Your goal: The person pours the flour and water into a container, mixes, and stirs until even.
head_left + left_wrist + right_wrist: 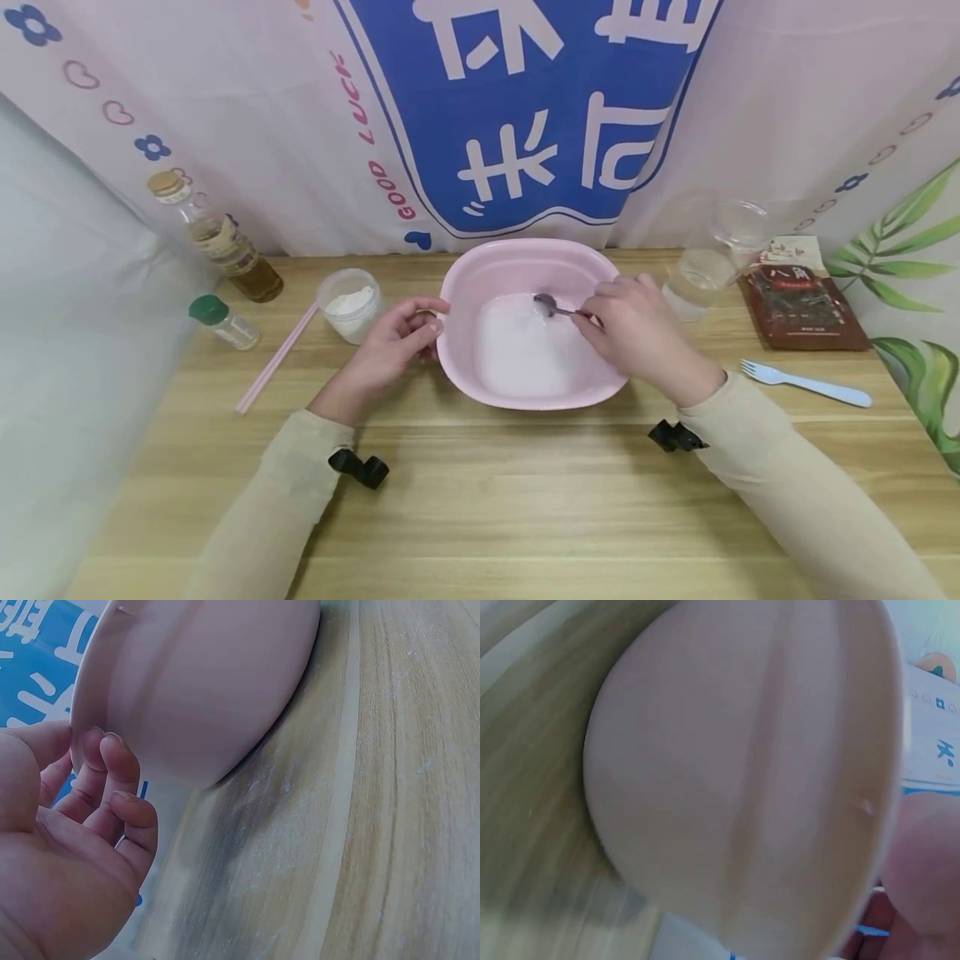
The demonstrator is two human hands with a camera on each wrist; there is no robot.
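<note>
Seen from the head camera, the right hand (pixel 637 329) is pinching a metal spoon (pixel 553 307) whose bowl is dipping into the white liquid inside the pink basin (pixel 525 258), which is sitting mid-table on the wooden table (pixel 480 500). The left hand (pixel 397 337) is curling its fingers against the basin's left rim. The left wrist view is revealing those fingertips (pixel 112 750) touching the outer wall; the right wrist view is showing only the basin's underside, the spoon hidden.

Wooden table (pixel 480 500) (pink basin (pixel 525 267), fork (pixel 806 383), straw (pixel 276 358), bottles (pixel 217 237))
</note>
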